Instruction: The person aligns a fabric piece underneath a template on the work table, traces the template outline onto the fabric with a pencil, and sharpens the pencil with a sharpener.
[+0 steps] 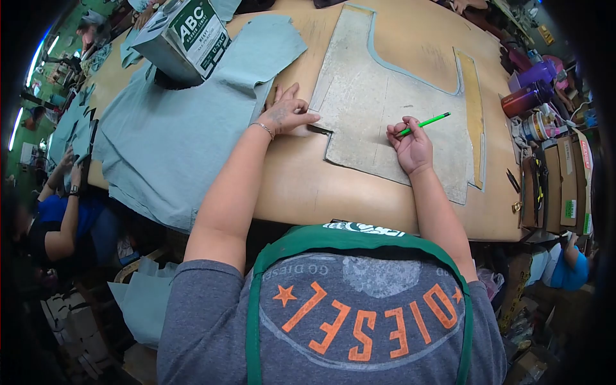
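Note:
A large grey, worn pattern board (pixel 366 96) lies flat on the tan table, with a notch in its near left edge. A thin light-blue edge shows along its curved cut-out. My left hand (pixel 282 114) lies open at the board's left edge, thumb on the board and the other fingers spread toward the light-blue sheet. That sheet (pixel 173 135) of leather-like material spreads over the table's left side. My right hand (pixel 412 146) rests palm up on the board, its fingers closed around a green pencil (pixel 433 120) that points right.
A square metal can (pixel 183 42) marked ABC stands on the blue sheet. A yellowish strip (pixel 473 109) lies along the board's right side. Further right are a tumbler (pixel 526 99), scissors (pixel 513 181) and cardboard boxes (pixel 564 173). A co-worker (pixel 64 218) is at the left.

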A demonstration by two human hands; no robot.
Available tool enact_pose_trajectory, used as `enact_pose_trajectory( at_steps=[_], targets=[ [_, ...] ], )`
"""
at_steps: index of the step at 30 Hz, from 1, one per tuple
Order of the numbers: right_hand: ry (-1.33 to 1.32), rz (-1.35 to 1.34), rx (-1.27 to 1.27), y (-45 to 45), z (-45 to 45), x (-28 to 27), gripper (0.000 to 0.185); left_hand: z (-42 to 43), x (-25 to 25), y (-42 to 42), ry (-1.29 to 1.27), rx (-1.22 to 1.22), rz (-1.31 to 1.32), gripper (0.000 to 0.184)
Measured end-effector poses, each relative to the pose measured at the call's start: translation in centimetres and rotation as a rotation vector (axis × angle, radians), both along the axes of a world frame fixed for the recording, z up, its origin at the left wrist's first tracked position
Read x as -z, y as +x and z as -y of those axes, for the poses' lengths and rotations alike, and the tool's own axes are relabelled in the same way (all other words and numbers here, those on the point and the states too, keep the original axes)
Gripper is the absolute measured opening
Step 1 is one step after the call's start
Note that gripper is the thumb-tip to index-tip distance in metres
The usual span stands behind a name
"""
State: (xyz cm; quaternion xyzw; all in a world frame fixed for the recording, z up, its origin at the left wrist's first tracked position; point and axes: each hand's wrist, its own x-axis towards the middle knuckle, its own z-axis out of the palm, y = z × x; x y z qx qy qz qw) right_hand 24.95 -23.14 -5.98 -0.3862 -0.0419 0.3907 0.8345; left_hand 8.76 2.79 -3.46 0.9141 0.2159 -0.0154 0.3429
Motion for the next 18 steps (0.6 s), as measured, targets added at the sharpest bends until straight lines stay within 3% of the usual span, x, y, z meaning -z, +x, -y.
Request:
enact_pose_trajectory(
  at_steps=[2, 5, 8, 13, 17, 18],
  targets=[
    [0.0, 0.004, -0.001, -0.1, -0.1, 0.0, 0.015, 0.9, -1.6, -0.7, 0.073, 0.012, -0.114, 0.037],
    [0.004, 0.013, -0.001, 0.0, 0.0, 0.0, 0.015, 0.2, 0.2, -1.5, 0.145, 0.112, -0.002, 0.038],
    [0.0, 0.022, 0.004, -0.1, -0.1, 0.1, 0.017, -0.3, 3.5, -1.7, 0.174, 0.0, 0.091, 0.035],
    [-0.057, 0.031, 0.043, -0.7, -0.4, -0.6, 0.025, 0.6, 2.6, -1.3, 0.205, -0.175, 0.154, 0.026],
    [-0.216, 0.285, 0.047, -1.9, -1.2, -0.6, 0.035, 1.2, 1.6, -0.6, 0.266, -0.158, 0.266, 0.036],
    [-0.292, 0.355, 0.023, -2.0, -1.5, -0.3, 0.036, 1.7, 0.4, -0.4, 0.315, -0.121, 0.188, 0.042]
  ],
)
